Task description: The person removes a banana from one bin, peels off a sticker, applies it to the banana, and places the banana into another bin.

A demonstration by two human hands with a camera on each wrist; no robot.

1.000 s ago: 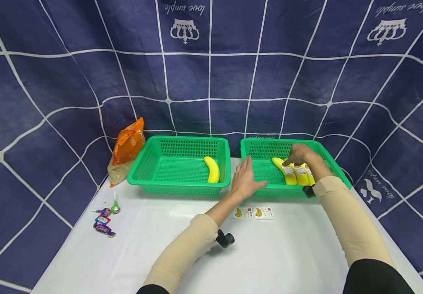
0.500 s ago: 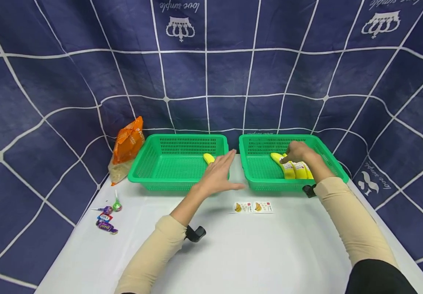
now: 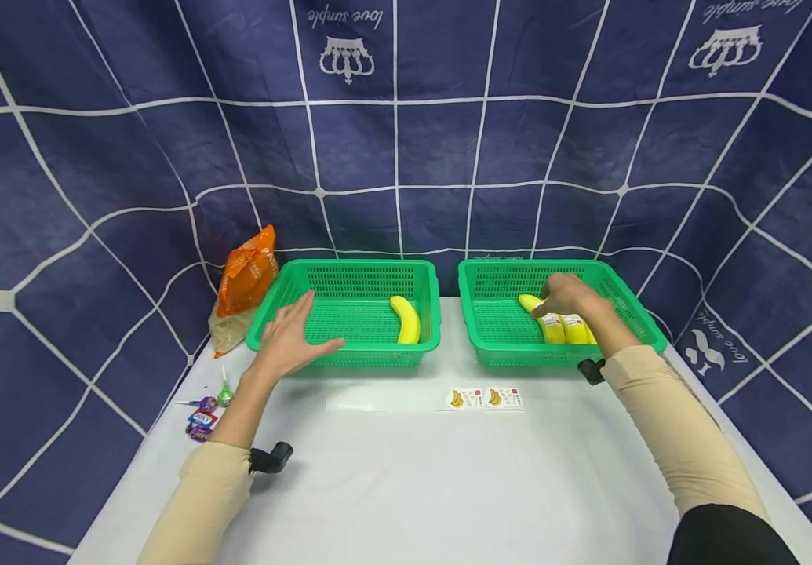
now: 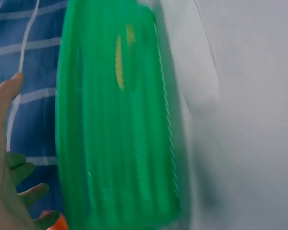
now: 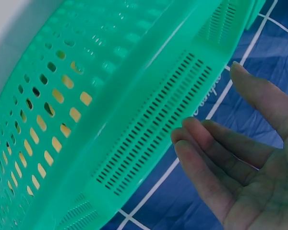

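Observation:
My left hand (image 3: 291, 341), holding nothing, is spread over the front left corner of the left green basket (image 3: 363, 358). One yellow banana (image 3: 409, 320) lies toward the right end of that basket. Over the right green basket (image 3: 511, 358), my right hand (image 3: 566, 297) hangs with loosely bent fingers and nothing in them. Below it lie several bananas (image 3: 554, 329) side by side, with white labels on them; the hand partly hides them. In the right wrist view, their yellow shows through the basket's holes. A strip of banana stickers (image 3: 466, 399) lies in front of the baskets.
An orange and clear bag (image 3: 245, 276) leans at the left basket's left side. Wrapped candies (image 3: 201, 419) and a green lollipop (image 3: 225, 396) lie at the table's left, partly behind my left forearm. A dark blue checked curtain (image 3: 434, 141) hangs behind the white table (image 3: 448, 486).
My left hand has swept left, from beside the right basket, across the left basket's front, to its left corner. The right hand has stayed over the labelled bananas, shifting slightly.

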